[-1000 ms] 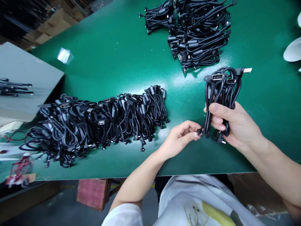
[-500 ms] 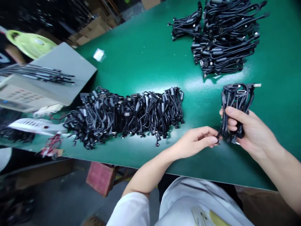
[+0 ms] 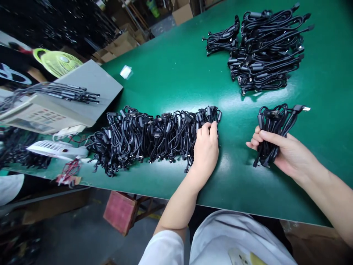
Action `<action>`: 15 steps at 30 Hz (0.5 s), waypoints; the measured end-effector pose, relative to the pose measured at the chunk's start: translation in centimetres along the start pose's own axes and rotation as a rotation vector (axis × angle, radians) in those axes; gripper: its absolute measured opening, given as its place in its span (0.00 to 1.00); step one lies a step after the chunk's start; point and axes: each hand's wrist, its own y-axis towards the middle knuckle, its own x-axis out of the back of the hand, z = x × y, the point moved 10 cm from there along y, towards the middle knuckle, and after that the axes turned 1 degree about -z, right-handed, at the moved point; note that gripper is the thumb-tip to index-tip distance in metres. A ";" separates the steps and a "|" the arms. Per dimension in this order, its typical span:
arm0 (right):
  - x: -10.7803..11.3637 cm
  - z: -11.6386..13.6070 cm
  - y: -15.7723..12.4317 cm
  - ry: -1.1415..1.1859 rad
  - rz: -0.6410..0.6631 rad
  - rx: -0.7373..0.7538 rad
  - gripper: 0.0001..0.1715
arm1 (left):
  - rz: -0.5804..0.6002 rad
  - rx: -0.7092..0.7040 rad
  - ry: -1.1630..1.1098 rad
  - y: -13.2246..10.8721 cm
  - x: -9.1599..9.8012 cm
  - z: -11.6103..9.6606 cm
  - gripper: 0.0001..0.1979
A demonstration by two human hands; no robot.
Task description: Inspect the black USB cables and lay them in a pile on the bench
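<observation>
My right hand [image 3: 284, 151] is closed round a bundle of coiled black cables [image 3: 273, 123], held just above the green table [image 3: 171, 77]; a metal plug sticks out at the bundle's upper right. My left hand [image 3: 206, 149] lies on the right end of a long row of coiled black cables [image 3: 149, 138]. Its fingers curl onto the last coil there, but I cannot make out whether they grip it.
A stacked pile of black cables [image 3: 261, 51] lies at the far right of the table. A grey machine [image 3: 63, 99] with cables on top stands at the left, with a green fan [image 3: 57, 60] behind it. A red stool [image 3: 121, 211] is under the table edge.
My left hand has let go of the cable end by the bundle and moved left onto the end of the long row. The view has swung left.
</observation>
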 end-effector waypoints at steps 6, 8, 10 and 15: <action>0.8 -1.4 0.5 -0.017 -0.031 -0.045 0.18 | -0.288 -0.066 -0.565 -0.7 4.0 -0.8 0.12; 0.6 -2.0 0.5 0.040 -0.009 -0.058 0.14 | -0.310 -0.100 -0.710 -1.5 4.3 -2.1 0.09; 0.0 -2.3 0.4 0.068 0.034 -0.050 0.12 | -0.207 -0.167 -0.799 -2.3 3.4 -4.2 0.08; -1.3 -1.2 -0.3 -0.070 0.107 0.064 0.11 | 0.057 -0.043 -1.135 -2.7 0.3 -5.1 0.07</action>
